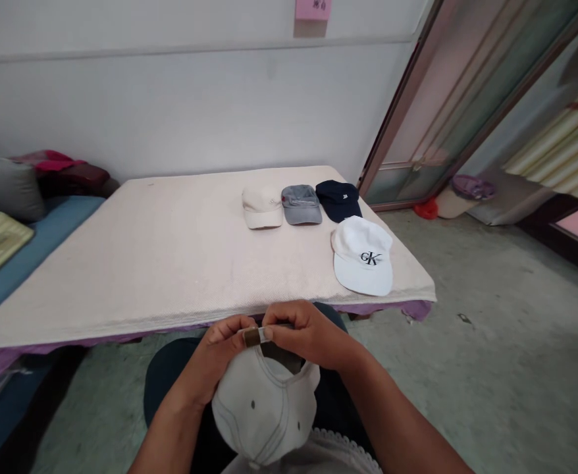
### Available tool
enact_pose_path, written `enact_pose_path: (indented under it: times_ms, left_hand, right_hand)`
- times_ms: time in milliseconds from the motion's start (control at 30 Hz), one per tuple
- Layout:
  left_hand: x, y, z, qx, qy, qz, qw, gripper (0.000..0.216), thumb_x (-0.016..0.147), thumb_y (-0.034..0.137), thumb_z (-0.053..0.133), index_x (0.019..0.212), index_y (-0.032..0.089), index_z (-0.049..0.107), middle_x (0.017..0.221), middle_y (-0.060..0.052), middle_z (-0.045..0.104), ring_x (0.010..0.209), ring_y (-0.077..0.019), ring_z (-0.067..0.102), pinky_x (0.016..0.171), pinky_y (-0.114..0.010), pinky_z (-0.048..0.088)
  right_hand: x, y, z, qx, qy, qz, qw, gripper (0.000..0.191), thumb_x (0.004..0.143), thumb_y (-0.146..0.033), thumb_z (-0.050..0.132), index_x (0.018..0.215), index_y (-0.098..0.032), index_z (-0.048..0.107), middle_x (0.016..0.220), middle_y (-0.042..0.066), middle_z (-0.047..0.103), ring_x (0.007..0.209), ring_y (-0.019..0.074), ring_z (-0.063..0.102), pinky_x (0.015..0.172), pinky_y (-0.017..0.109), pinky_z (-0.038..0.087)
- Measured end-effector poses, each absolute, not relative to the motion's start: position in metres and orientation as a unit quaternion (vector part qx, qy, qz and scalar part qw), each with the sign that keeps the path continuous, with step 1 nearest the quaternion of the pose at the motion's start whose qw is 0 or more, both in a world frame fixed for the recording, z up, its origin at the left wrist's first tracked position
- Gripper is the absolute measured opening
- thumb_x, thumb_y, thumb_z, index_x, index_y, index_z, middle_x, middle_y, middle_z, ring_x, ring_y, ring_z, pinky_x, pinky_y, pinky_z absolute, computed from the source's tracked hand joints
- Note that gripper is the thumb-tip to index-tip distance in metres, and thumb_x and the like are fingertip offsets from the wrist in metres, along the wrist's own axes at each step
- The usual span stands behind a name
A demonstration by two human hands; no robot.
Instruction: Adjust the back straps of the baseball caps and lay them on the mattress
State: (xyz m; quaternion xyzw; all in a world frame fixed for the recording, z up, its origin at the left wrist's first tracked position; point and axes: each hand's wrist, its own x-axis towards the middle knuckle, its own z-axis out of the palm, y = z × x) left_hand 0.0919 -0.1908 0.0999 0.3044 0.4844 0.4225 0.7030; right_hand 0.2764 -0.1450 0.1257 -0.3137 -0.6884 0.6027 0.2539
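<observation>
1. White cap (362,255), beyond the right hand (303,332) and to its right: reads "CK", large black letters, front of crown.
2. Navy cap (336,199), farther off, same direction from hand: bears small white mark, illegible.
3. Beige cap (261,205), beyond hand, slightly left: faint marking, illegible.
4. Pink note (313,8), farthest beyond hand: dark characters, too blurred to read.

Dark trousers (166,375), pale greyish top (309,459) with white scalloped trim (344,442)
</observation>
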Motion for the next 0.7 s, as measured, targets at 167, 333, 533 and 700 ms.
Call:
enact_pose_path:
  times_ms: [167,333,533,700]
  left_hand:
    - [0.09,-0.184,0.107,0.329,0.464,0.423,0.705,0.015,0.072,0.029,0.071,0.075,0.016,0.063,0.059,0.004,0.052,0.048,-0.0055,0.041,0.046,-0.017,0.029]
    - [0.091,-0.177,0.115,0.341,0.436,0.427,0.715,0.019,0.07,0.031,0.071,0.075,0.016,0.062,0.062,0.002,0.054,0.051,-0.0069,0.044,0.048,-0.018,0.032]
    - [0.096,-0.176,0.116,0.337,0.449,0.429,0.708,0.016,0.076,0.03,0.068,0.078,0.016,0.062,0.062,0.003,0.053,0.05,-0.006,0.043,0.048,-0.017,0.031]
    - [0.096,-0.18,0.117,0.341,0.434,0.423,0.719,0.015,0.075,0.029,0.068,0.081,0.017,0.061,0.061,0.003,0.052,0.048,-0.006,0.041,0.046,-0.018,0.029]
  right_hand:
    - [0.275,-0.141,0.131,-0.312,-0.679,0.608,0.268,0.013,0.08,-0.017,0.051,0.069,-0.015,0.056,0.061,-0.004,0.045,0.056,0.0067,0.039,0.051,0.019,0.03]
    - [0.277,-0.137,0.14,-0.296,-0.688,0.604,0.271,0.013,0.079,-0.017,0.052,0.067,-0.015,0.055,0.059,-0.004,0.044,0.055,0.0067,0.037,0.051,0.019,0.03]
    - [0.28,-0.137,0.139,-0.308,-0.662,0.621,0.286,0.014,0.081,-0.022,0.052,0.07,-0.015,0.055,0.057,-0.004,0.045,0.052,0.0067,0.038,0.048,0.019,0.029]
    - [0.279,-0.139,0.135,-0.323,-0.631,0.638,0.301,0.014,0.081,-0.025,0.055,0.071,-0.015,0.055,0.056,-0.004,0.047,0.05,0.0062,0.038,0.046,0.018,0.029]
